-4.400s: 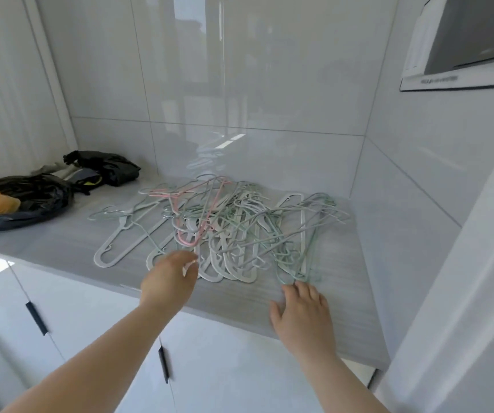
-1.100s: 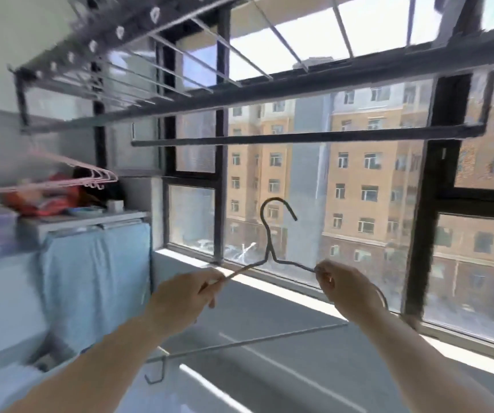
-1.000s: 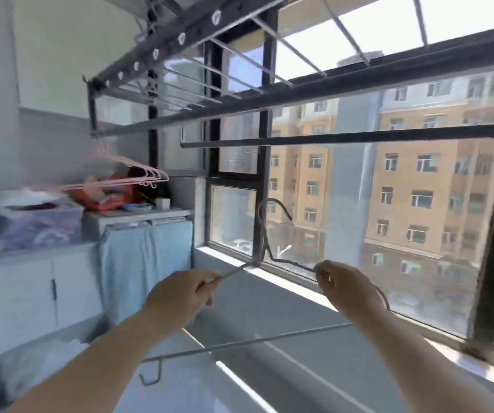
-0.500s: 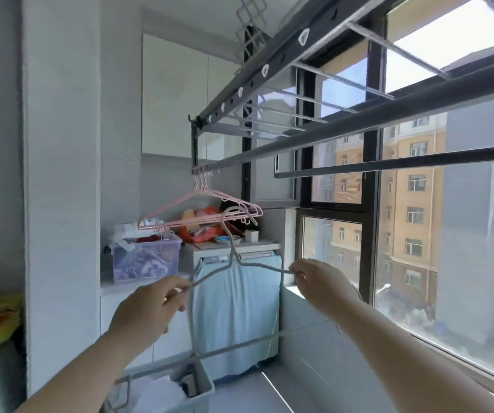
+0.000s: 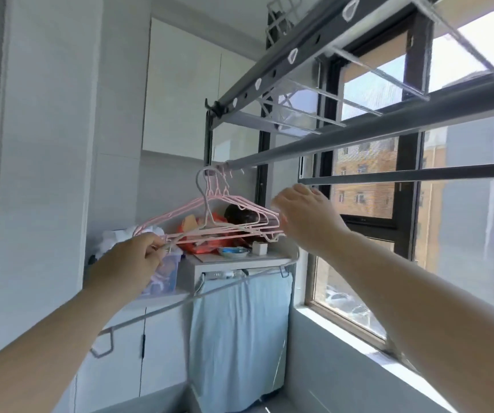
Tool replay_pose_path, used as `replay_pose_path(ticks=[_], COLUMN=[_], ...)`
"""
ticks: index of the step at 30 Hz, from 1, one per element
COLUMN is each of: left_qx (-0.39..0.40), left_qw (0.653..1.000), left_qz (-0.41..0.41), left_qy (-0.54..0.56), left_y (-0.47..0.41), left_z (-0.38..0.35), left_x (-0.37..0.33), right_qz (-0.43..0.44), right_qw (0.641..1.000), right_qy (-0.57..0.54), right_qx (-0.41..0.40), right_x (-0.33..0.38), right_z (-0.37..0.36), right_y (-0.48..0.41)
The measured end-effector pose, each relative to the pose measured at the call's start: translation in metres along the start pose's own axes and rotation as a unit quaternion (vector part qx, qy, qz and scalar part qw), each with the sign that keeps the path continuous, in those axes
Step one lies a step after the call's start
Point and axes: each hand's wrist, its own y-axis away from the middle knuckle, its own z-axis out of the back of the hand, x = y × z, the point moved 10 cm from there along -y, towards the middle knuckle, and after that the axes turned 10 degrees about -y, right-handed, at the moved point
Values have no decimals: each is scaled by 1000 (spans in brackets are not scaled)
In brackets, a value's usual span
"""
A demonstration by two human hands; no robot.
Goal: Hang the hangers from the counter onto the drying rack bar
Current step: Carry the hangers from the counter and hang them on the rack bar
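The thin grey wire hanger (image 5: pixel 207 204) has its hook up by the long grey drying rack bar (image 5: pixel 359 138), but it is hard to tell if the hook sits over the bar. Three pink wire hangers (image 5: pixel 239 216) hang there, bunched close. The left hand (image 5: pixel 129 263) pinches the grey hanger's left end. The right hand (image 5: pixel 302 216) is open with fingers spread, and its fingertips hide the hangers' right ends. Both arms are cut off below.

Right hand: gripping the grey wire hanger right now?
No, the right hand is open with fingers spread, off the grey wire hanger, which only the left hand pinches at its left end.
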Motion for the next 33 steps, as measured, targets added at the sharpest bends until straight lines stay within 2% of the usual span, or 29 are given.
replay_pose_path(ticks=[2,5,7,9,11,14,25,33], left_qx=[-15,-33,-34,-32,-34,-31,-2,14], left_qw=[1000,998,996,994,991,989,977,975], left_qz=[-17,-52,-76,-101,-125,-139,-200,-194], left_qy=[7,19,28,20,27,41,67,110], left_y=[-33,-77,-106,-134,-155,-177,-193,-186], left_z=[-7,-18,-23,-28,-34,-48,-83,-98], left_x=[6,9,9,5,-1,-9,-46,-47], right_qz=[14,26,-7,-75,-129,-159,-136,-152], right_qw=[997,972,954,941,931,920,916,909], right_qy=[80,232,298,330,340,357,377,386], right_qx=[-8,-16,-27,-23,-10,-5,-30,-26], right_x=[4,6,-2,-17,-29,-38,-37,-41], right_z=[-2,0,9,16,15,8,4,8], right_y=[-26,-66,-91,-108,-117,-123,-119,-113])
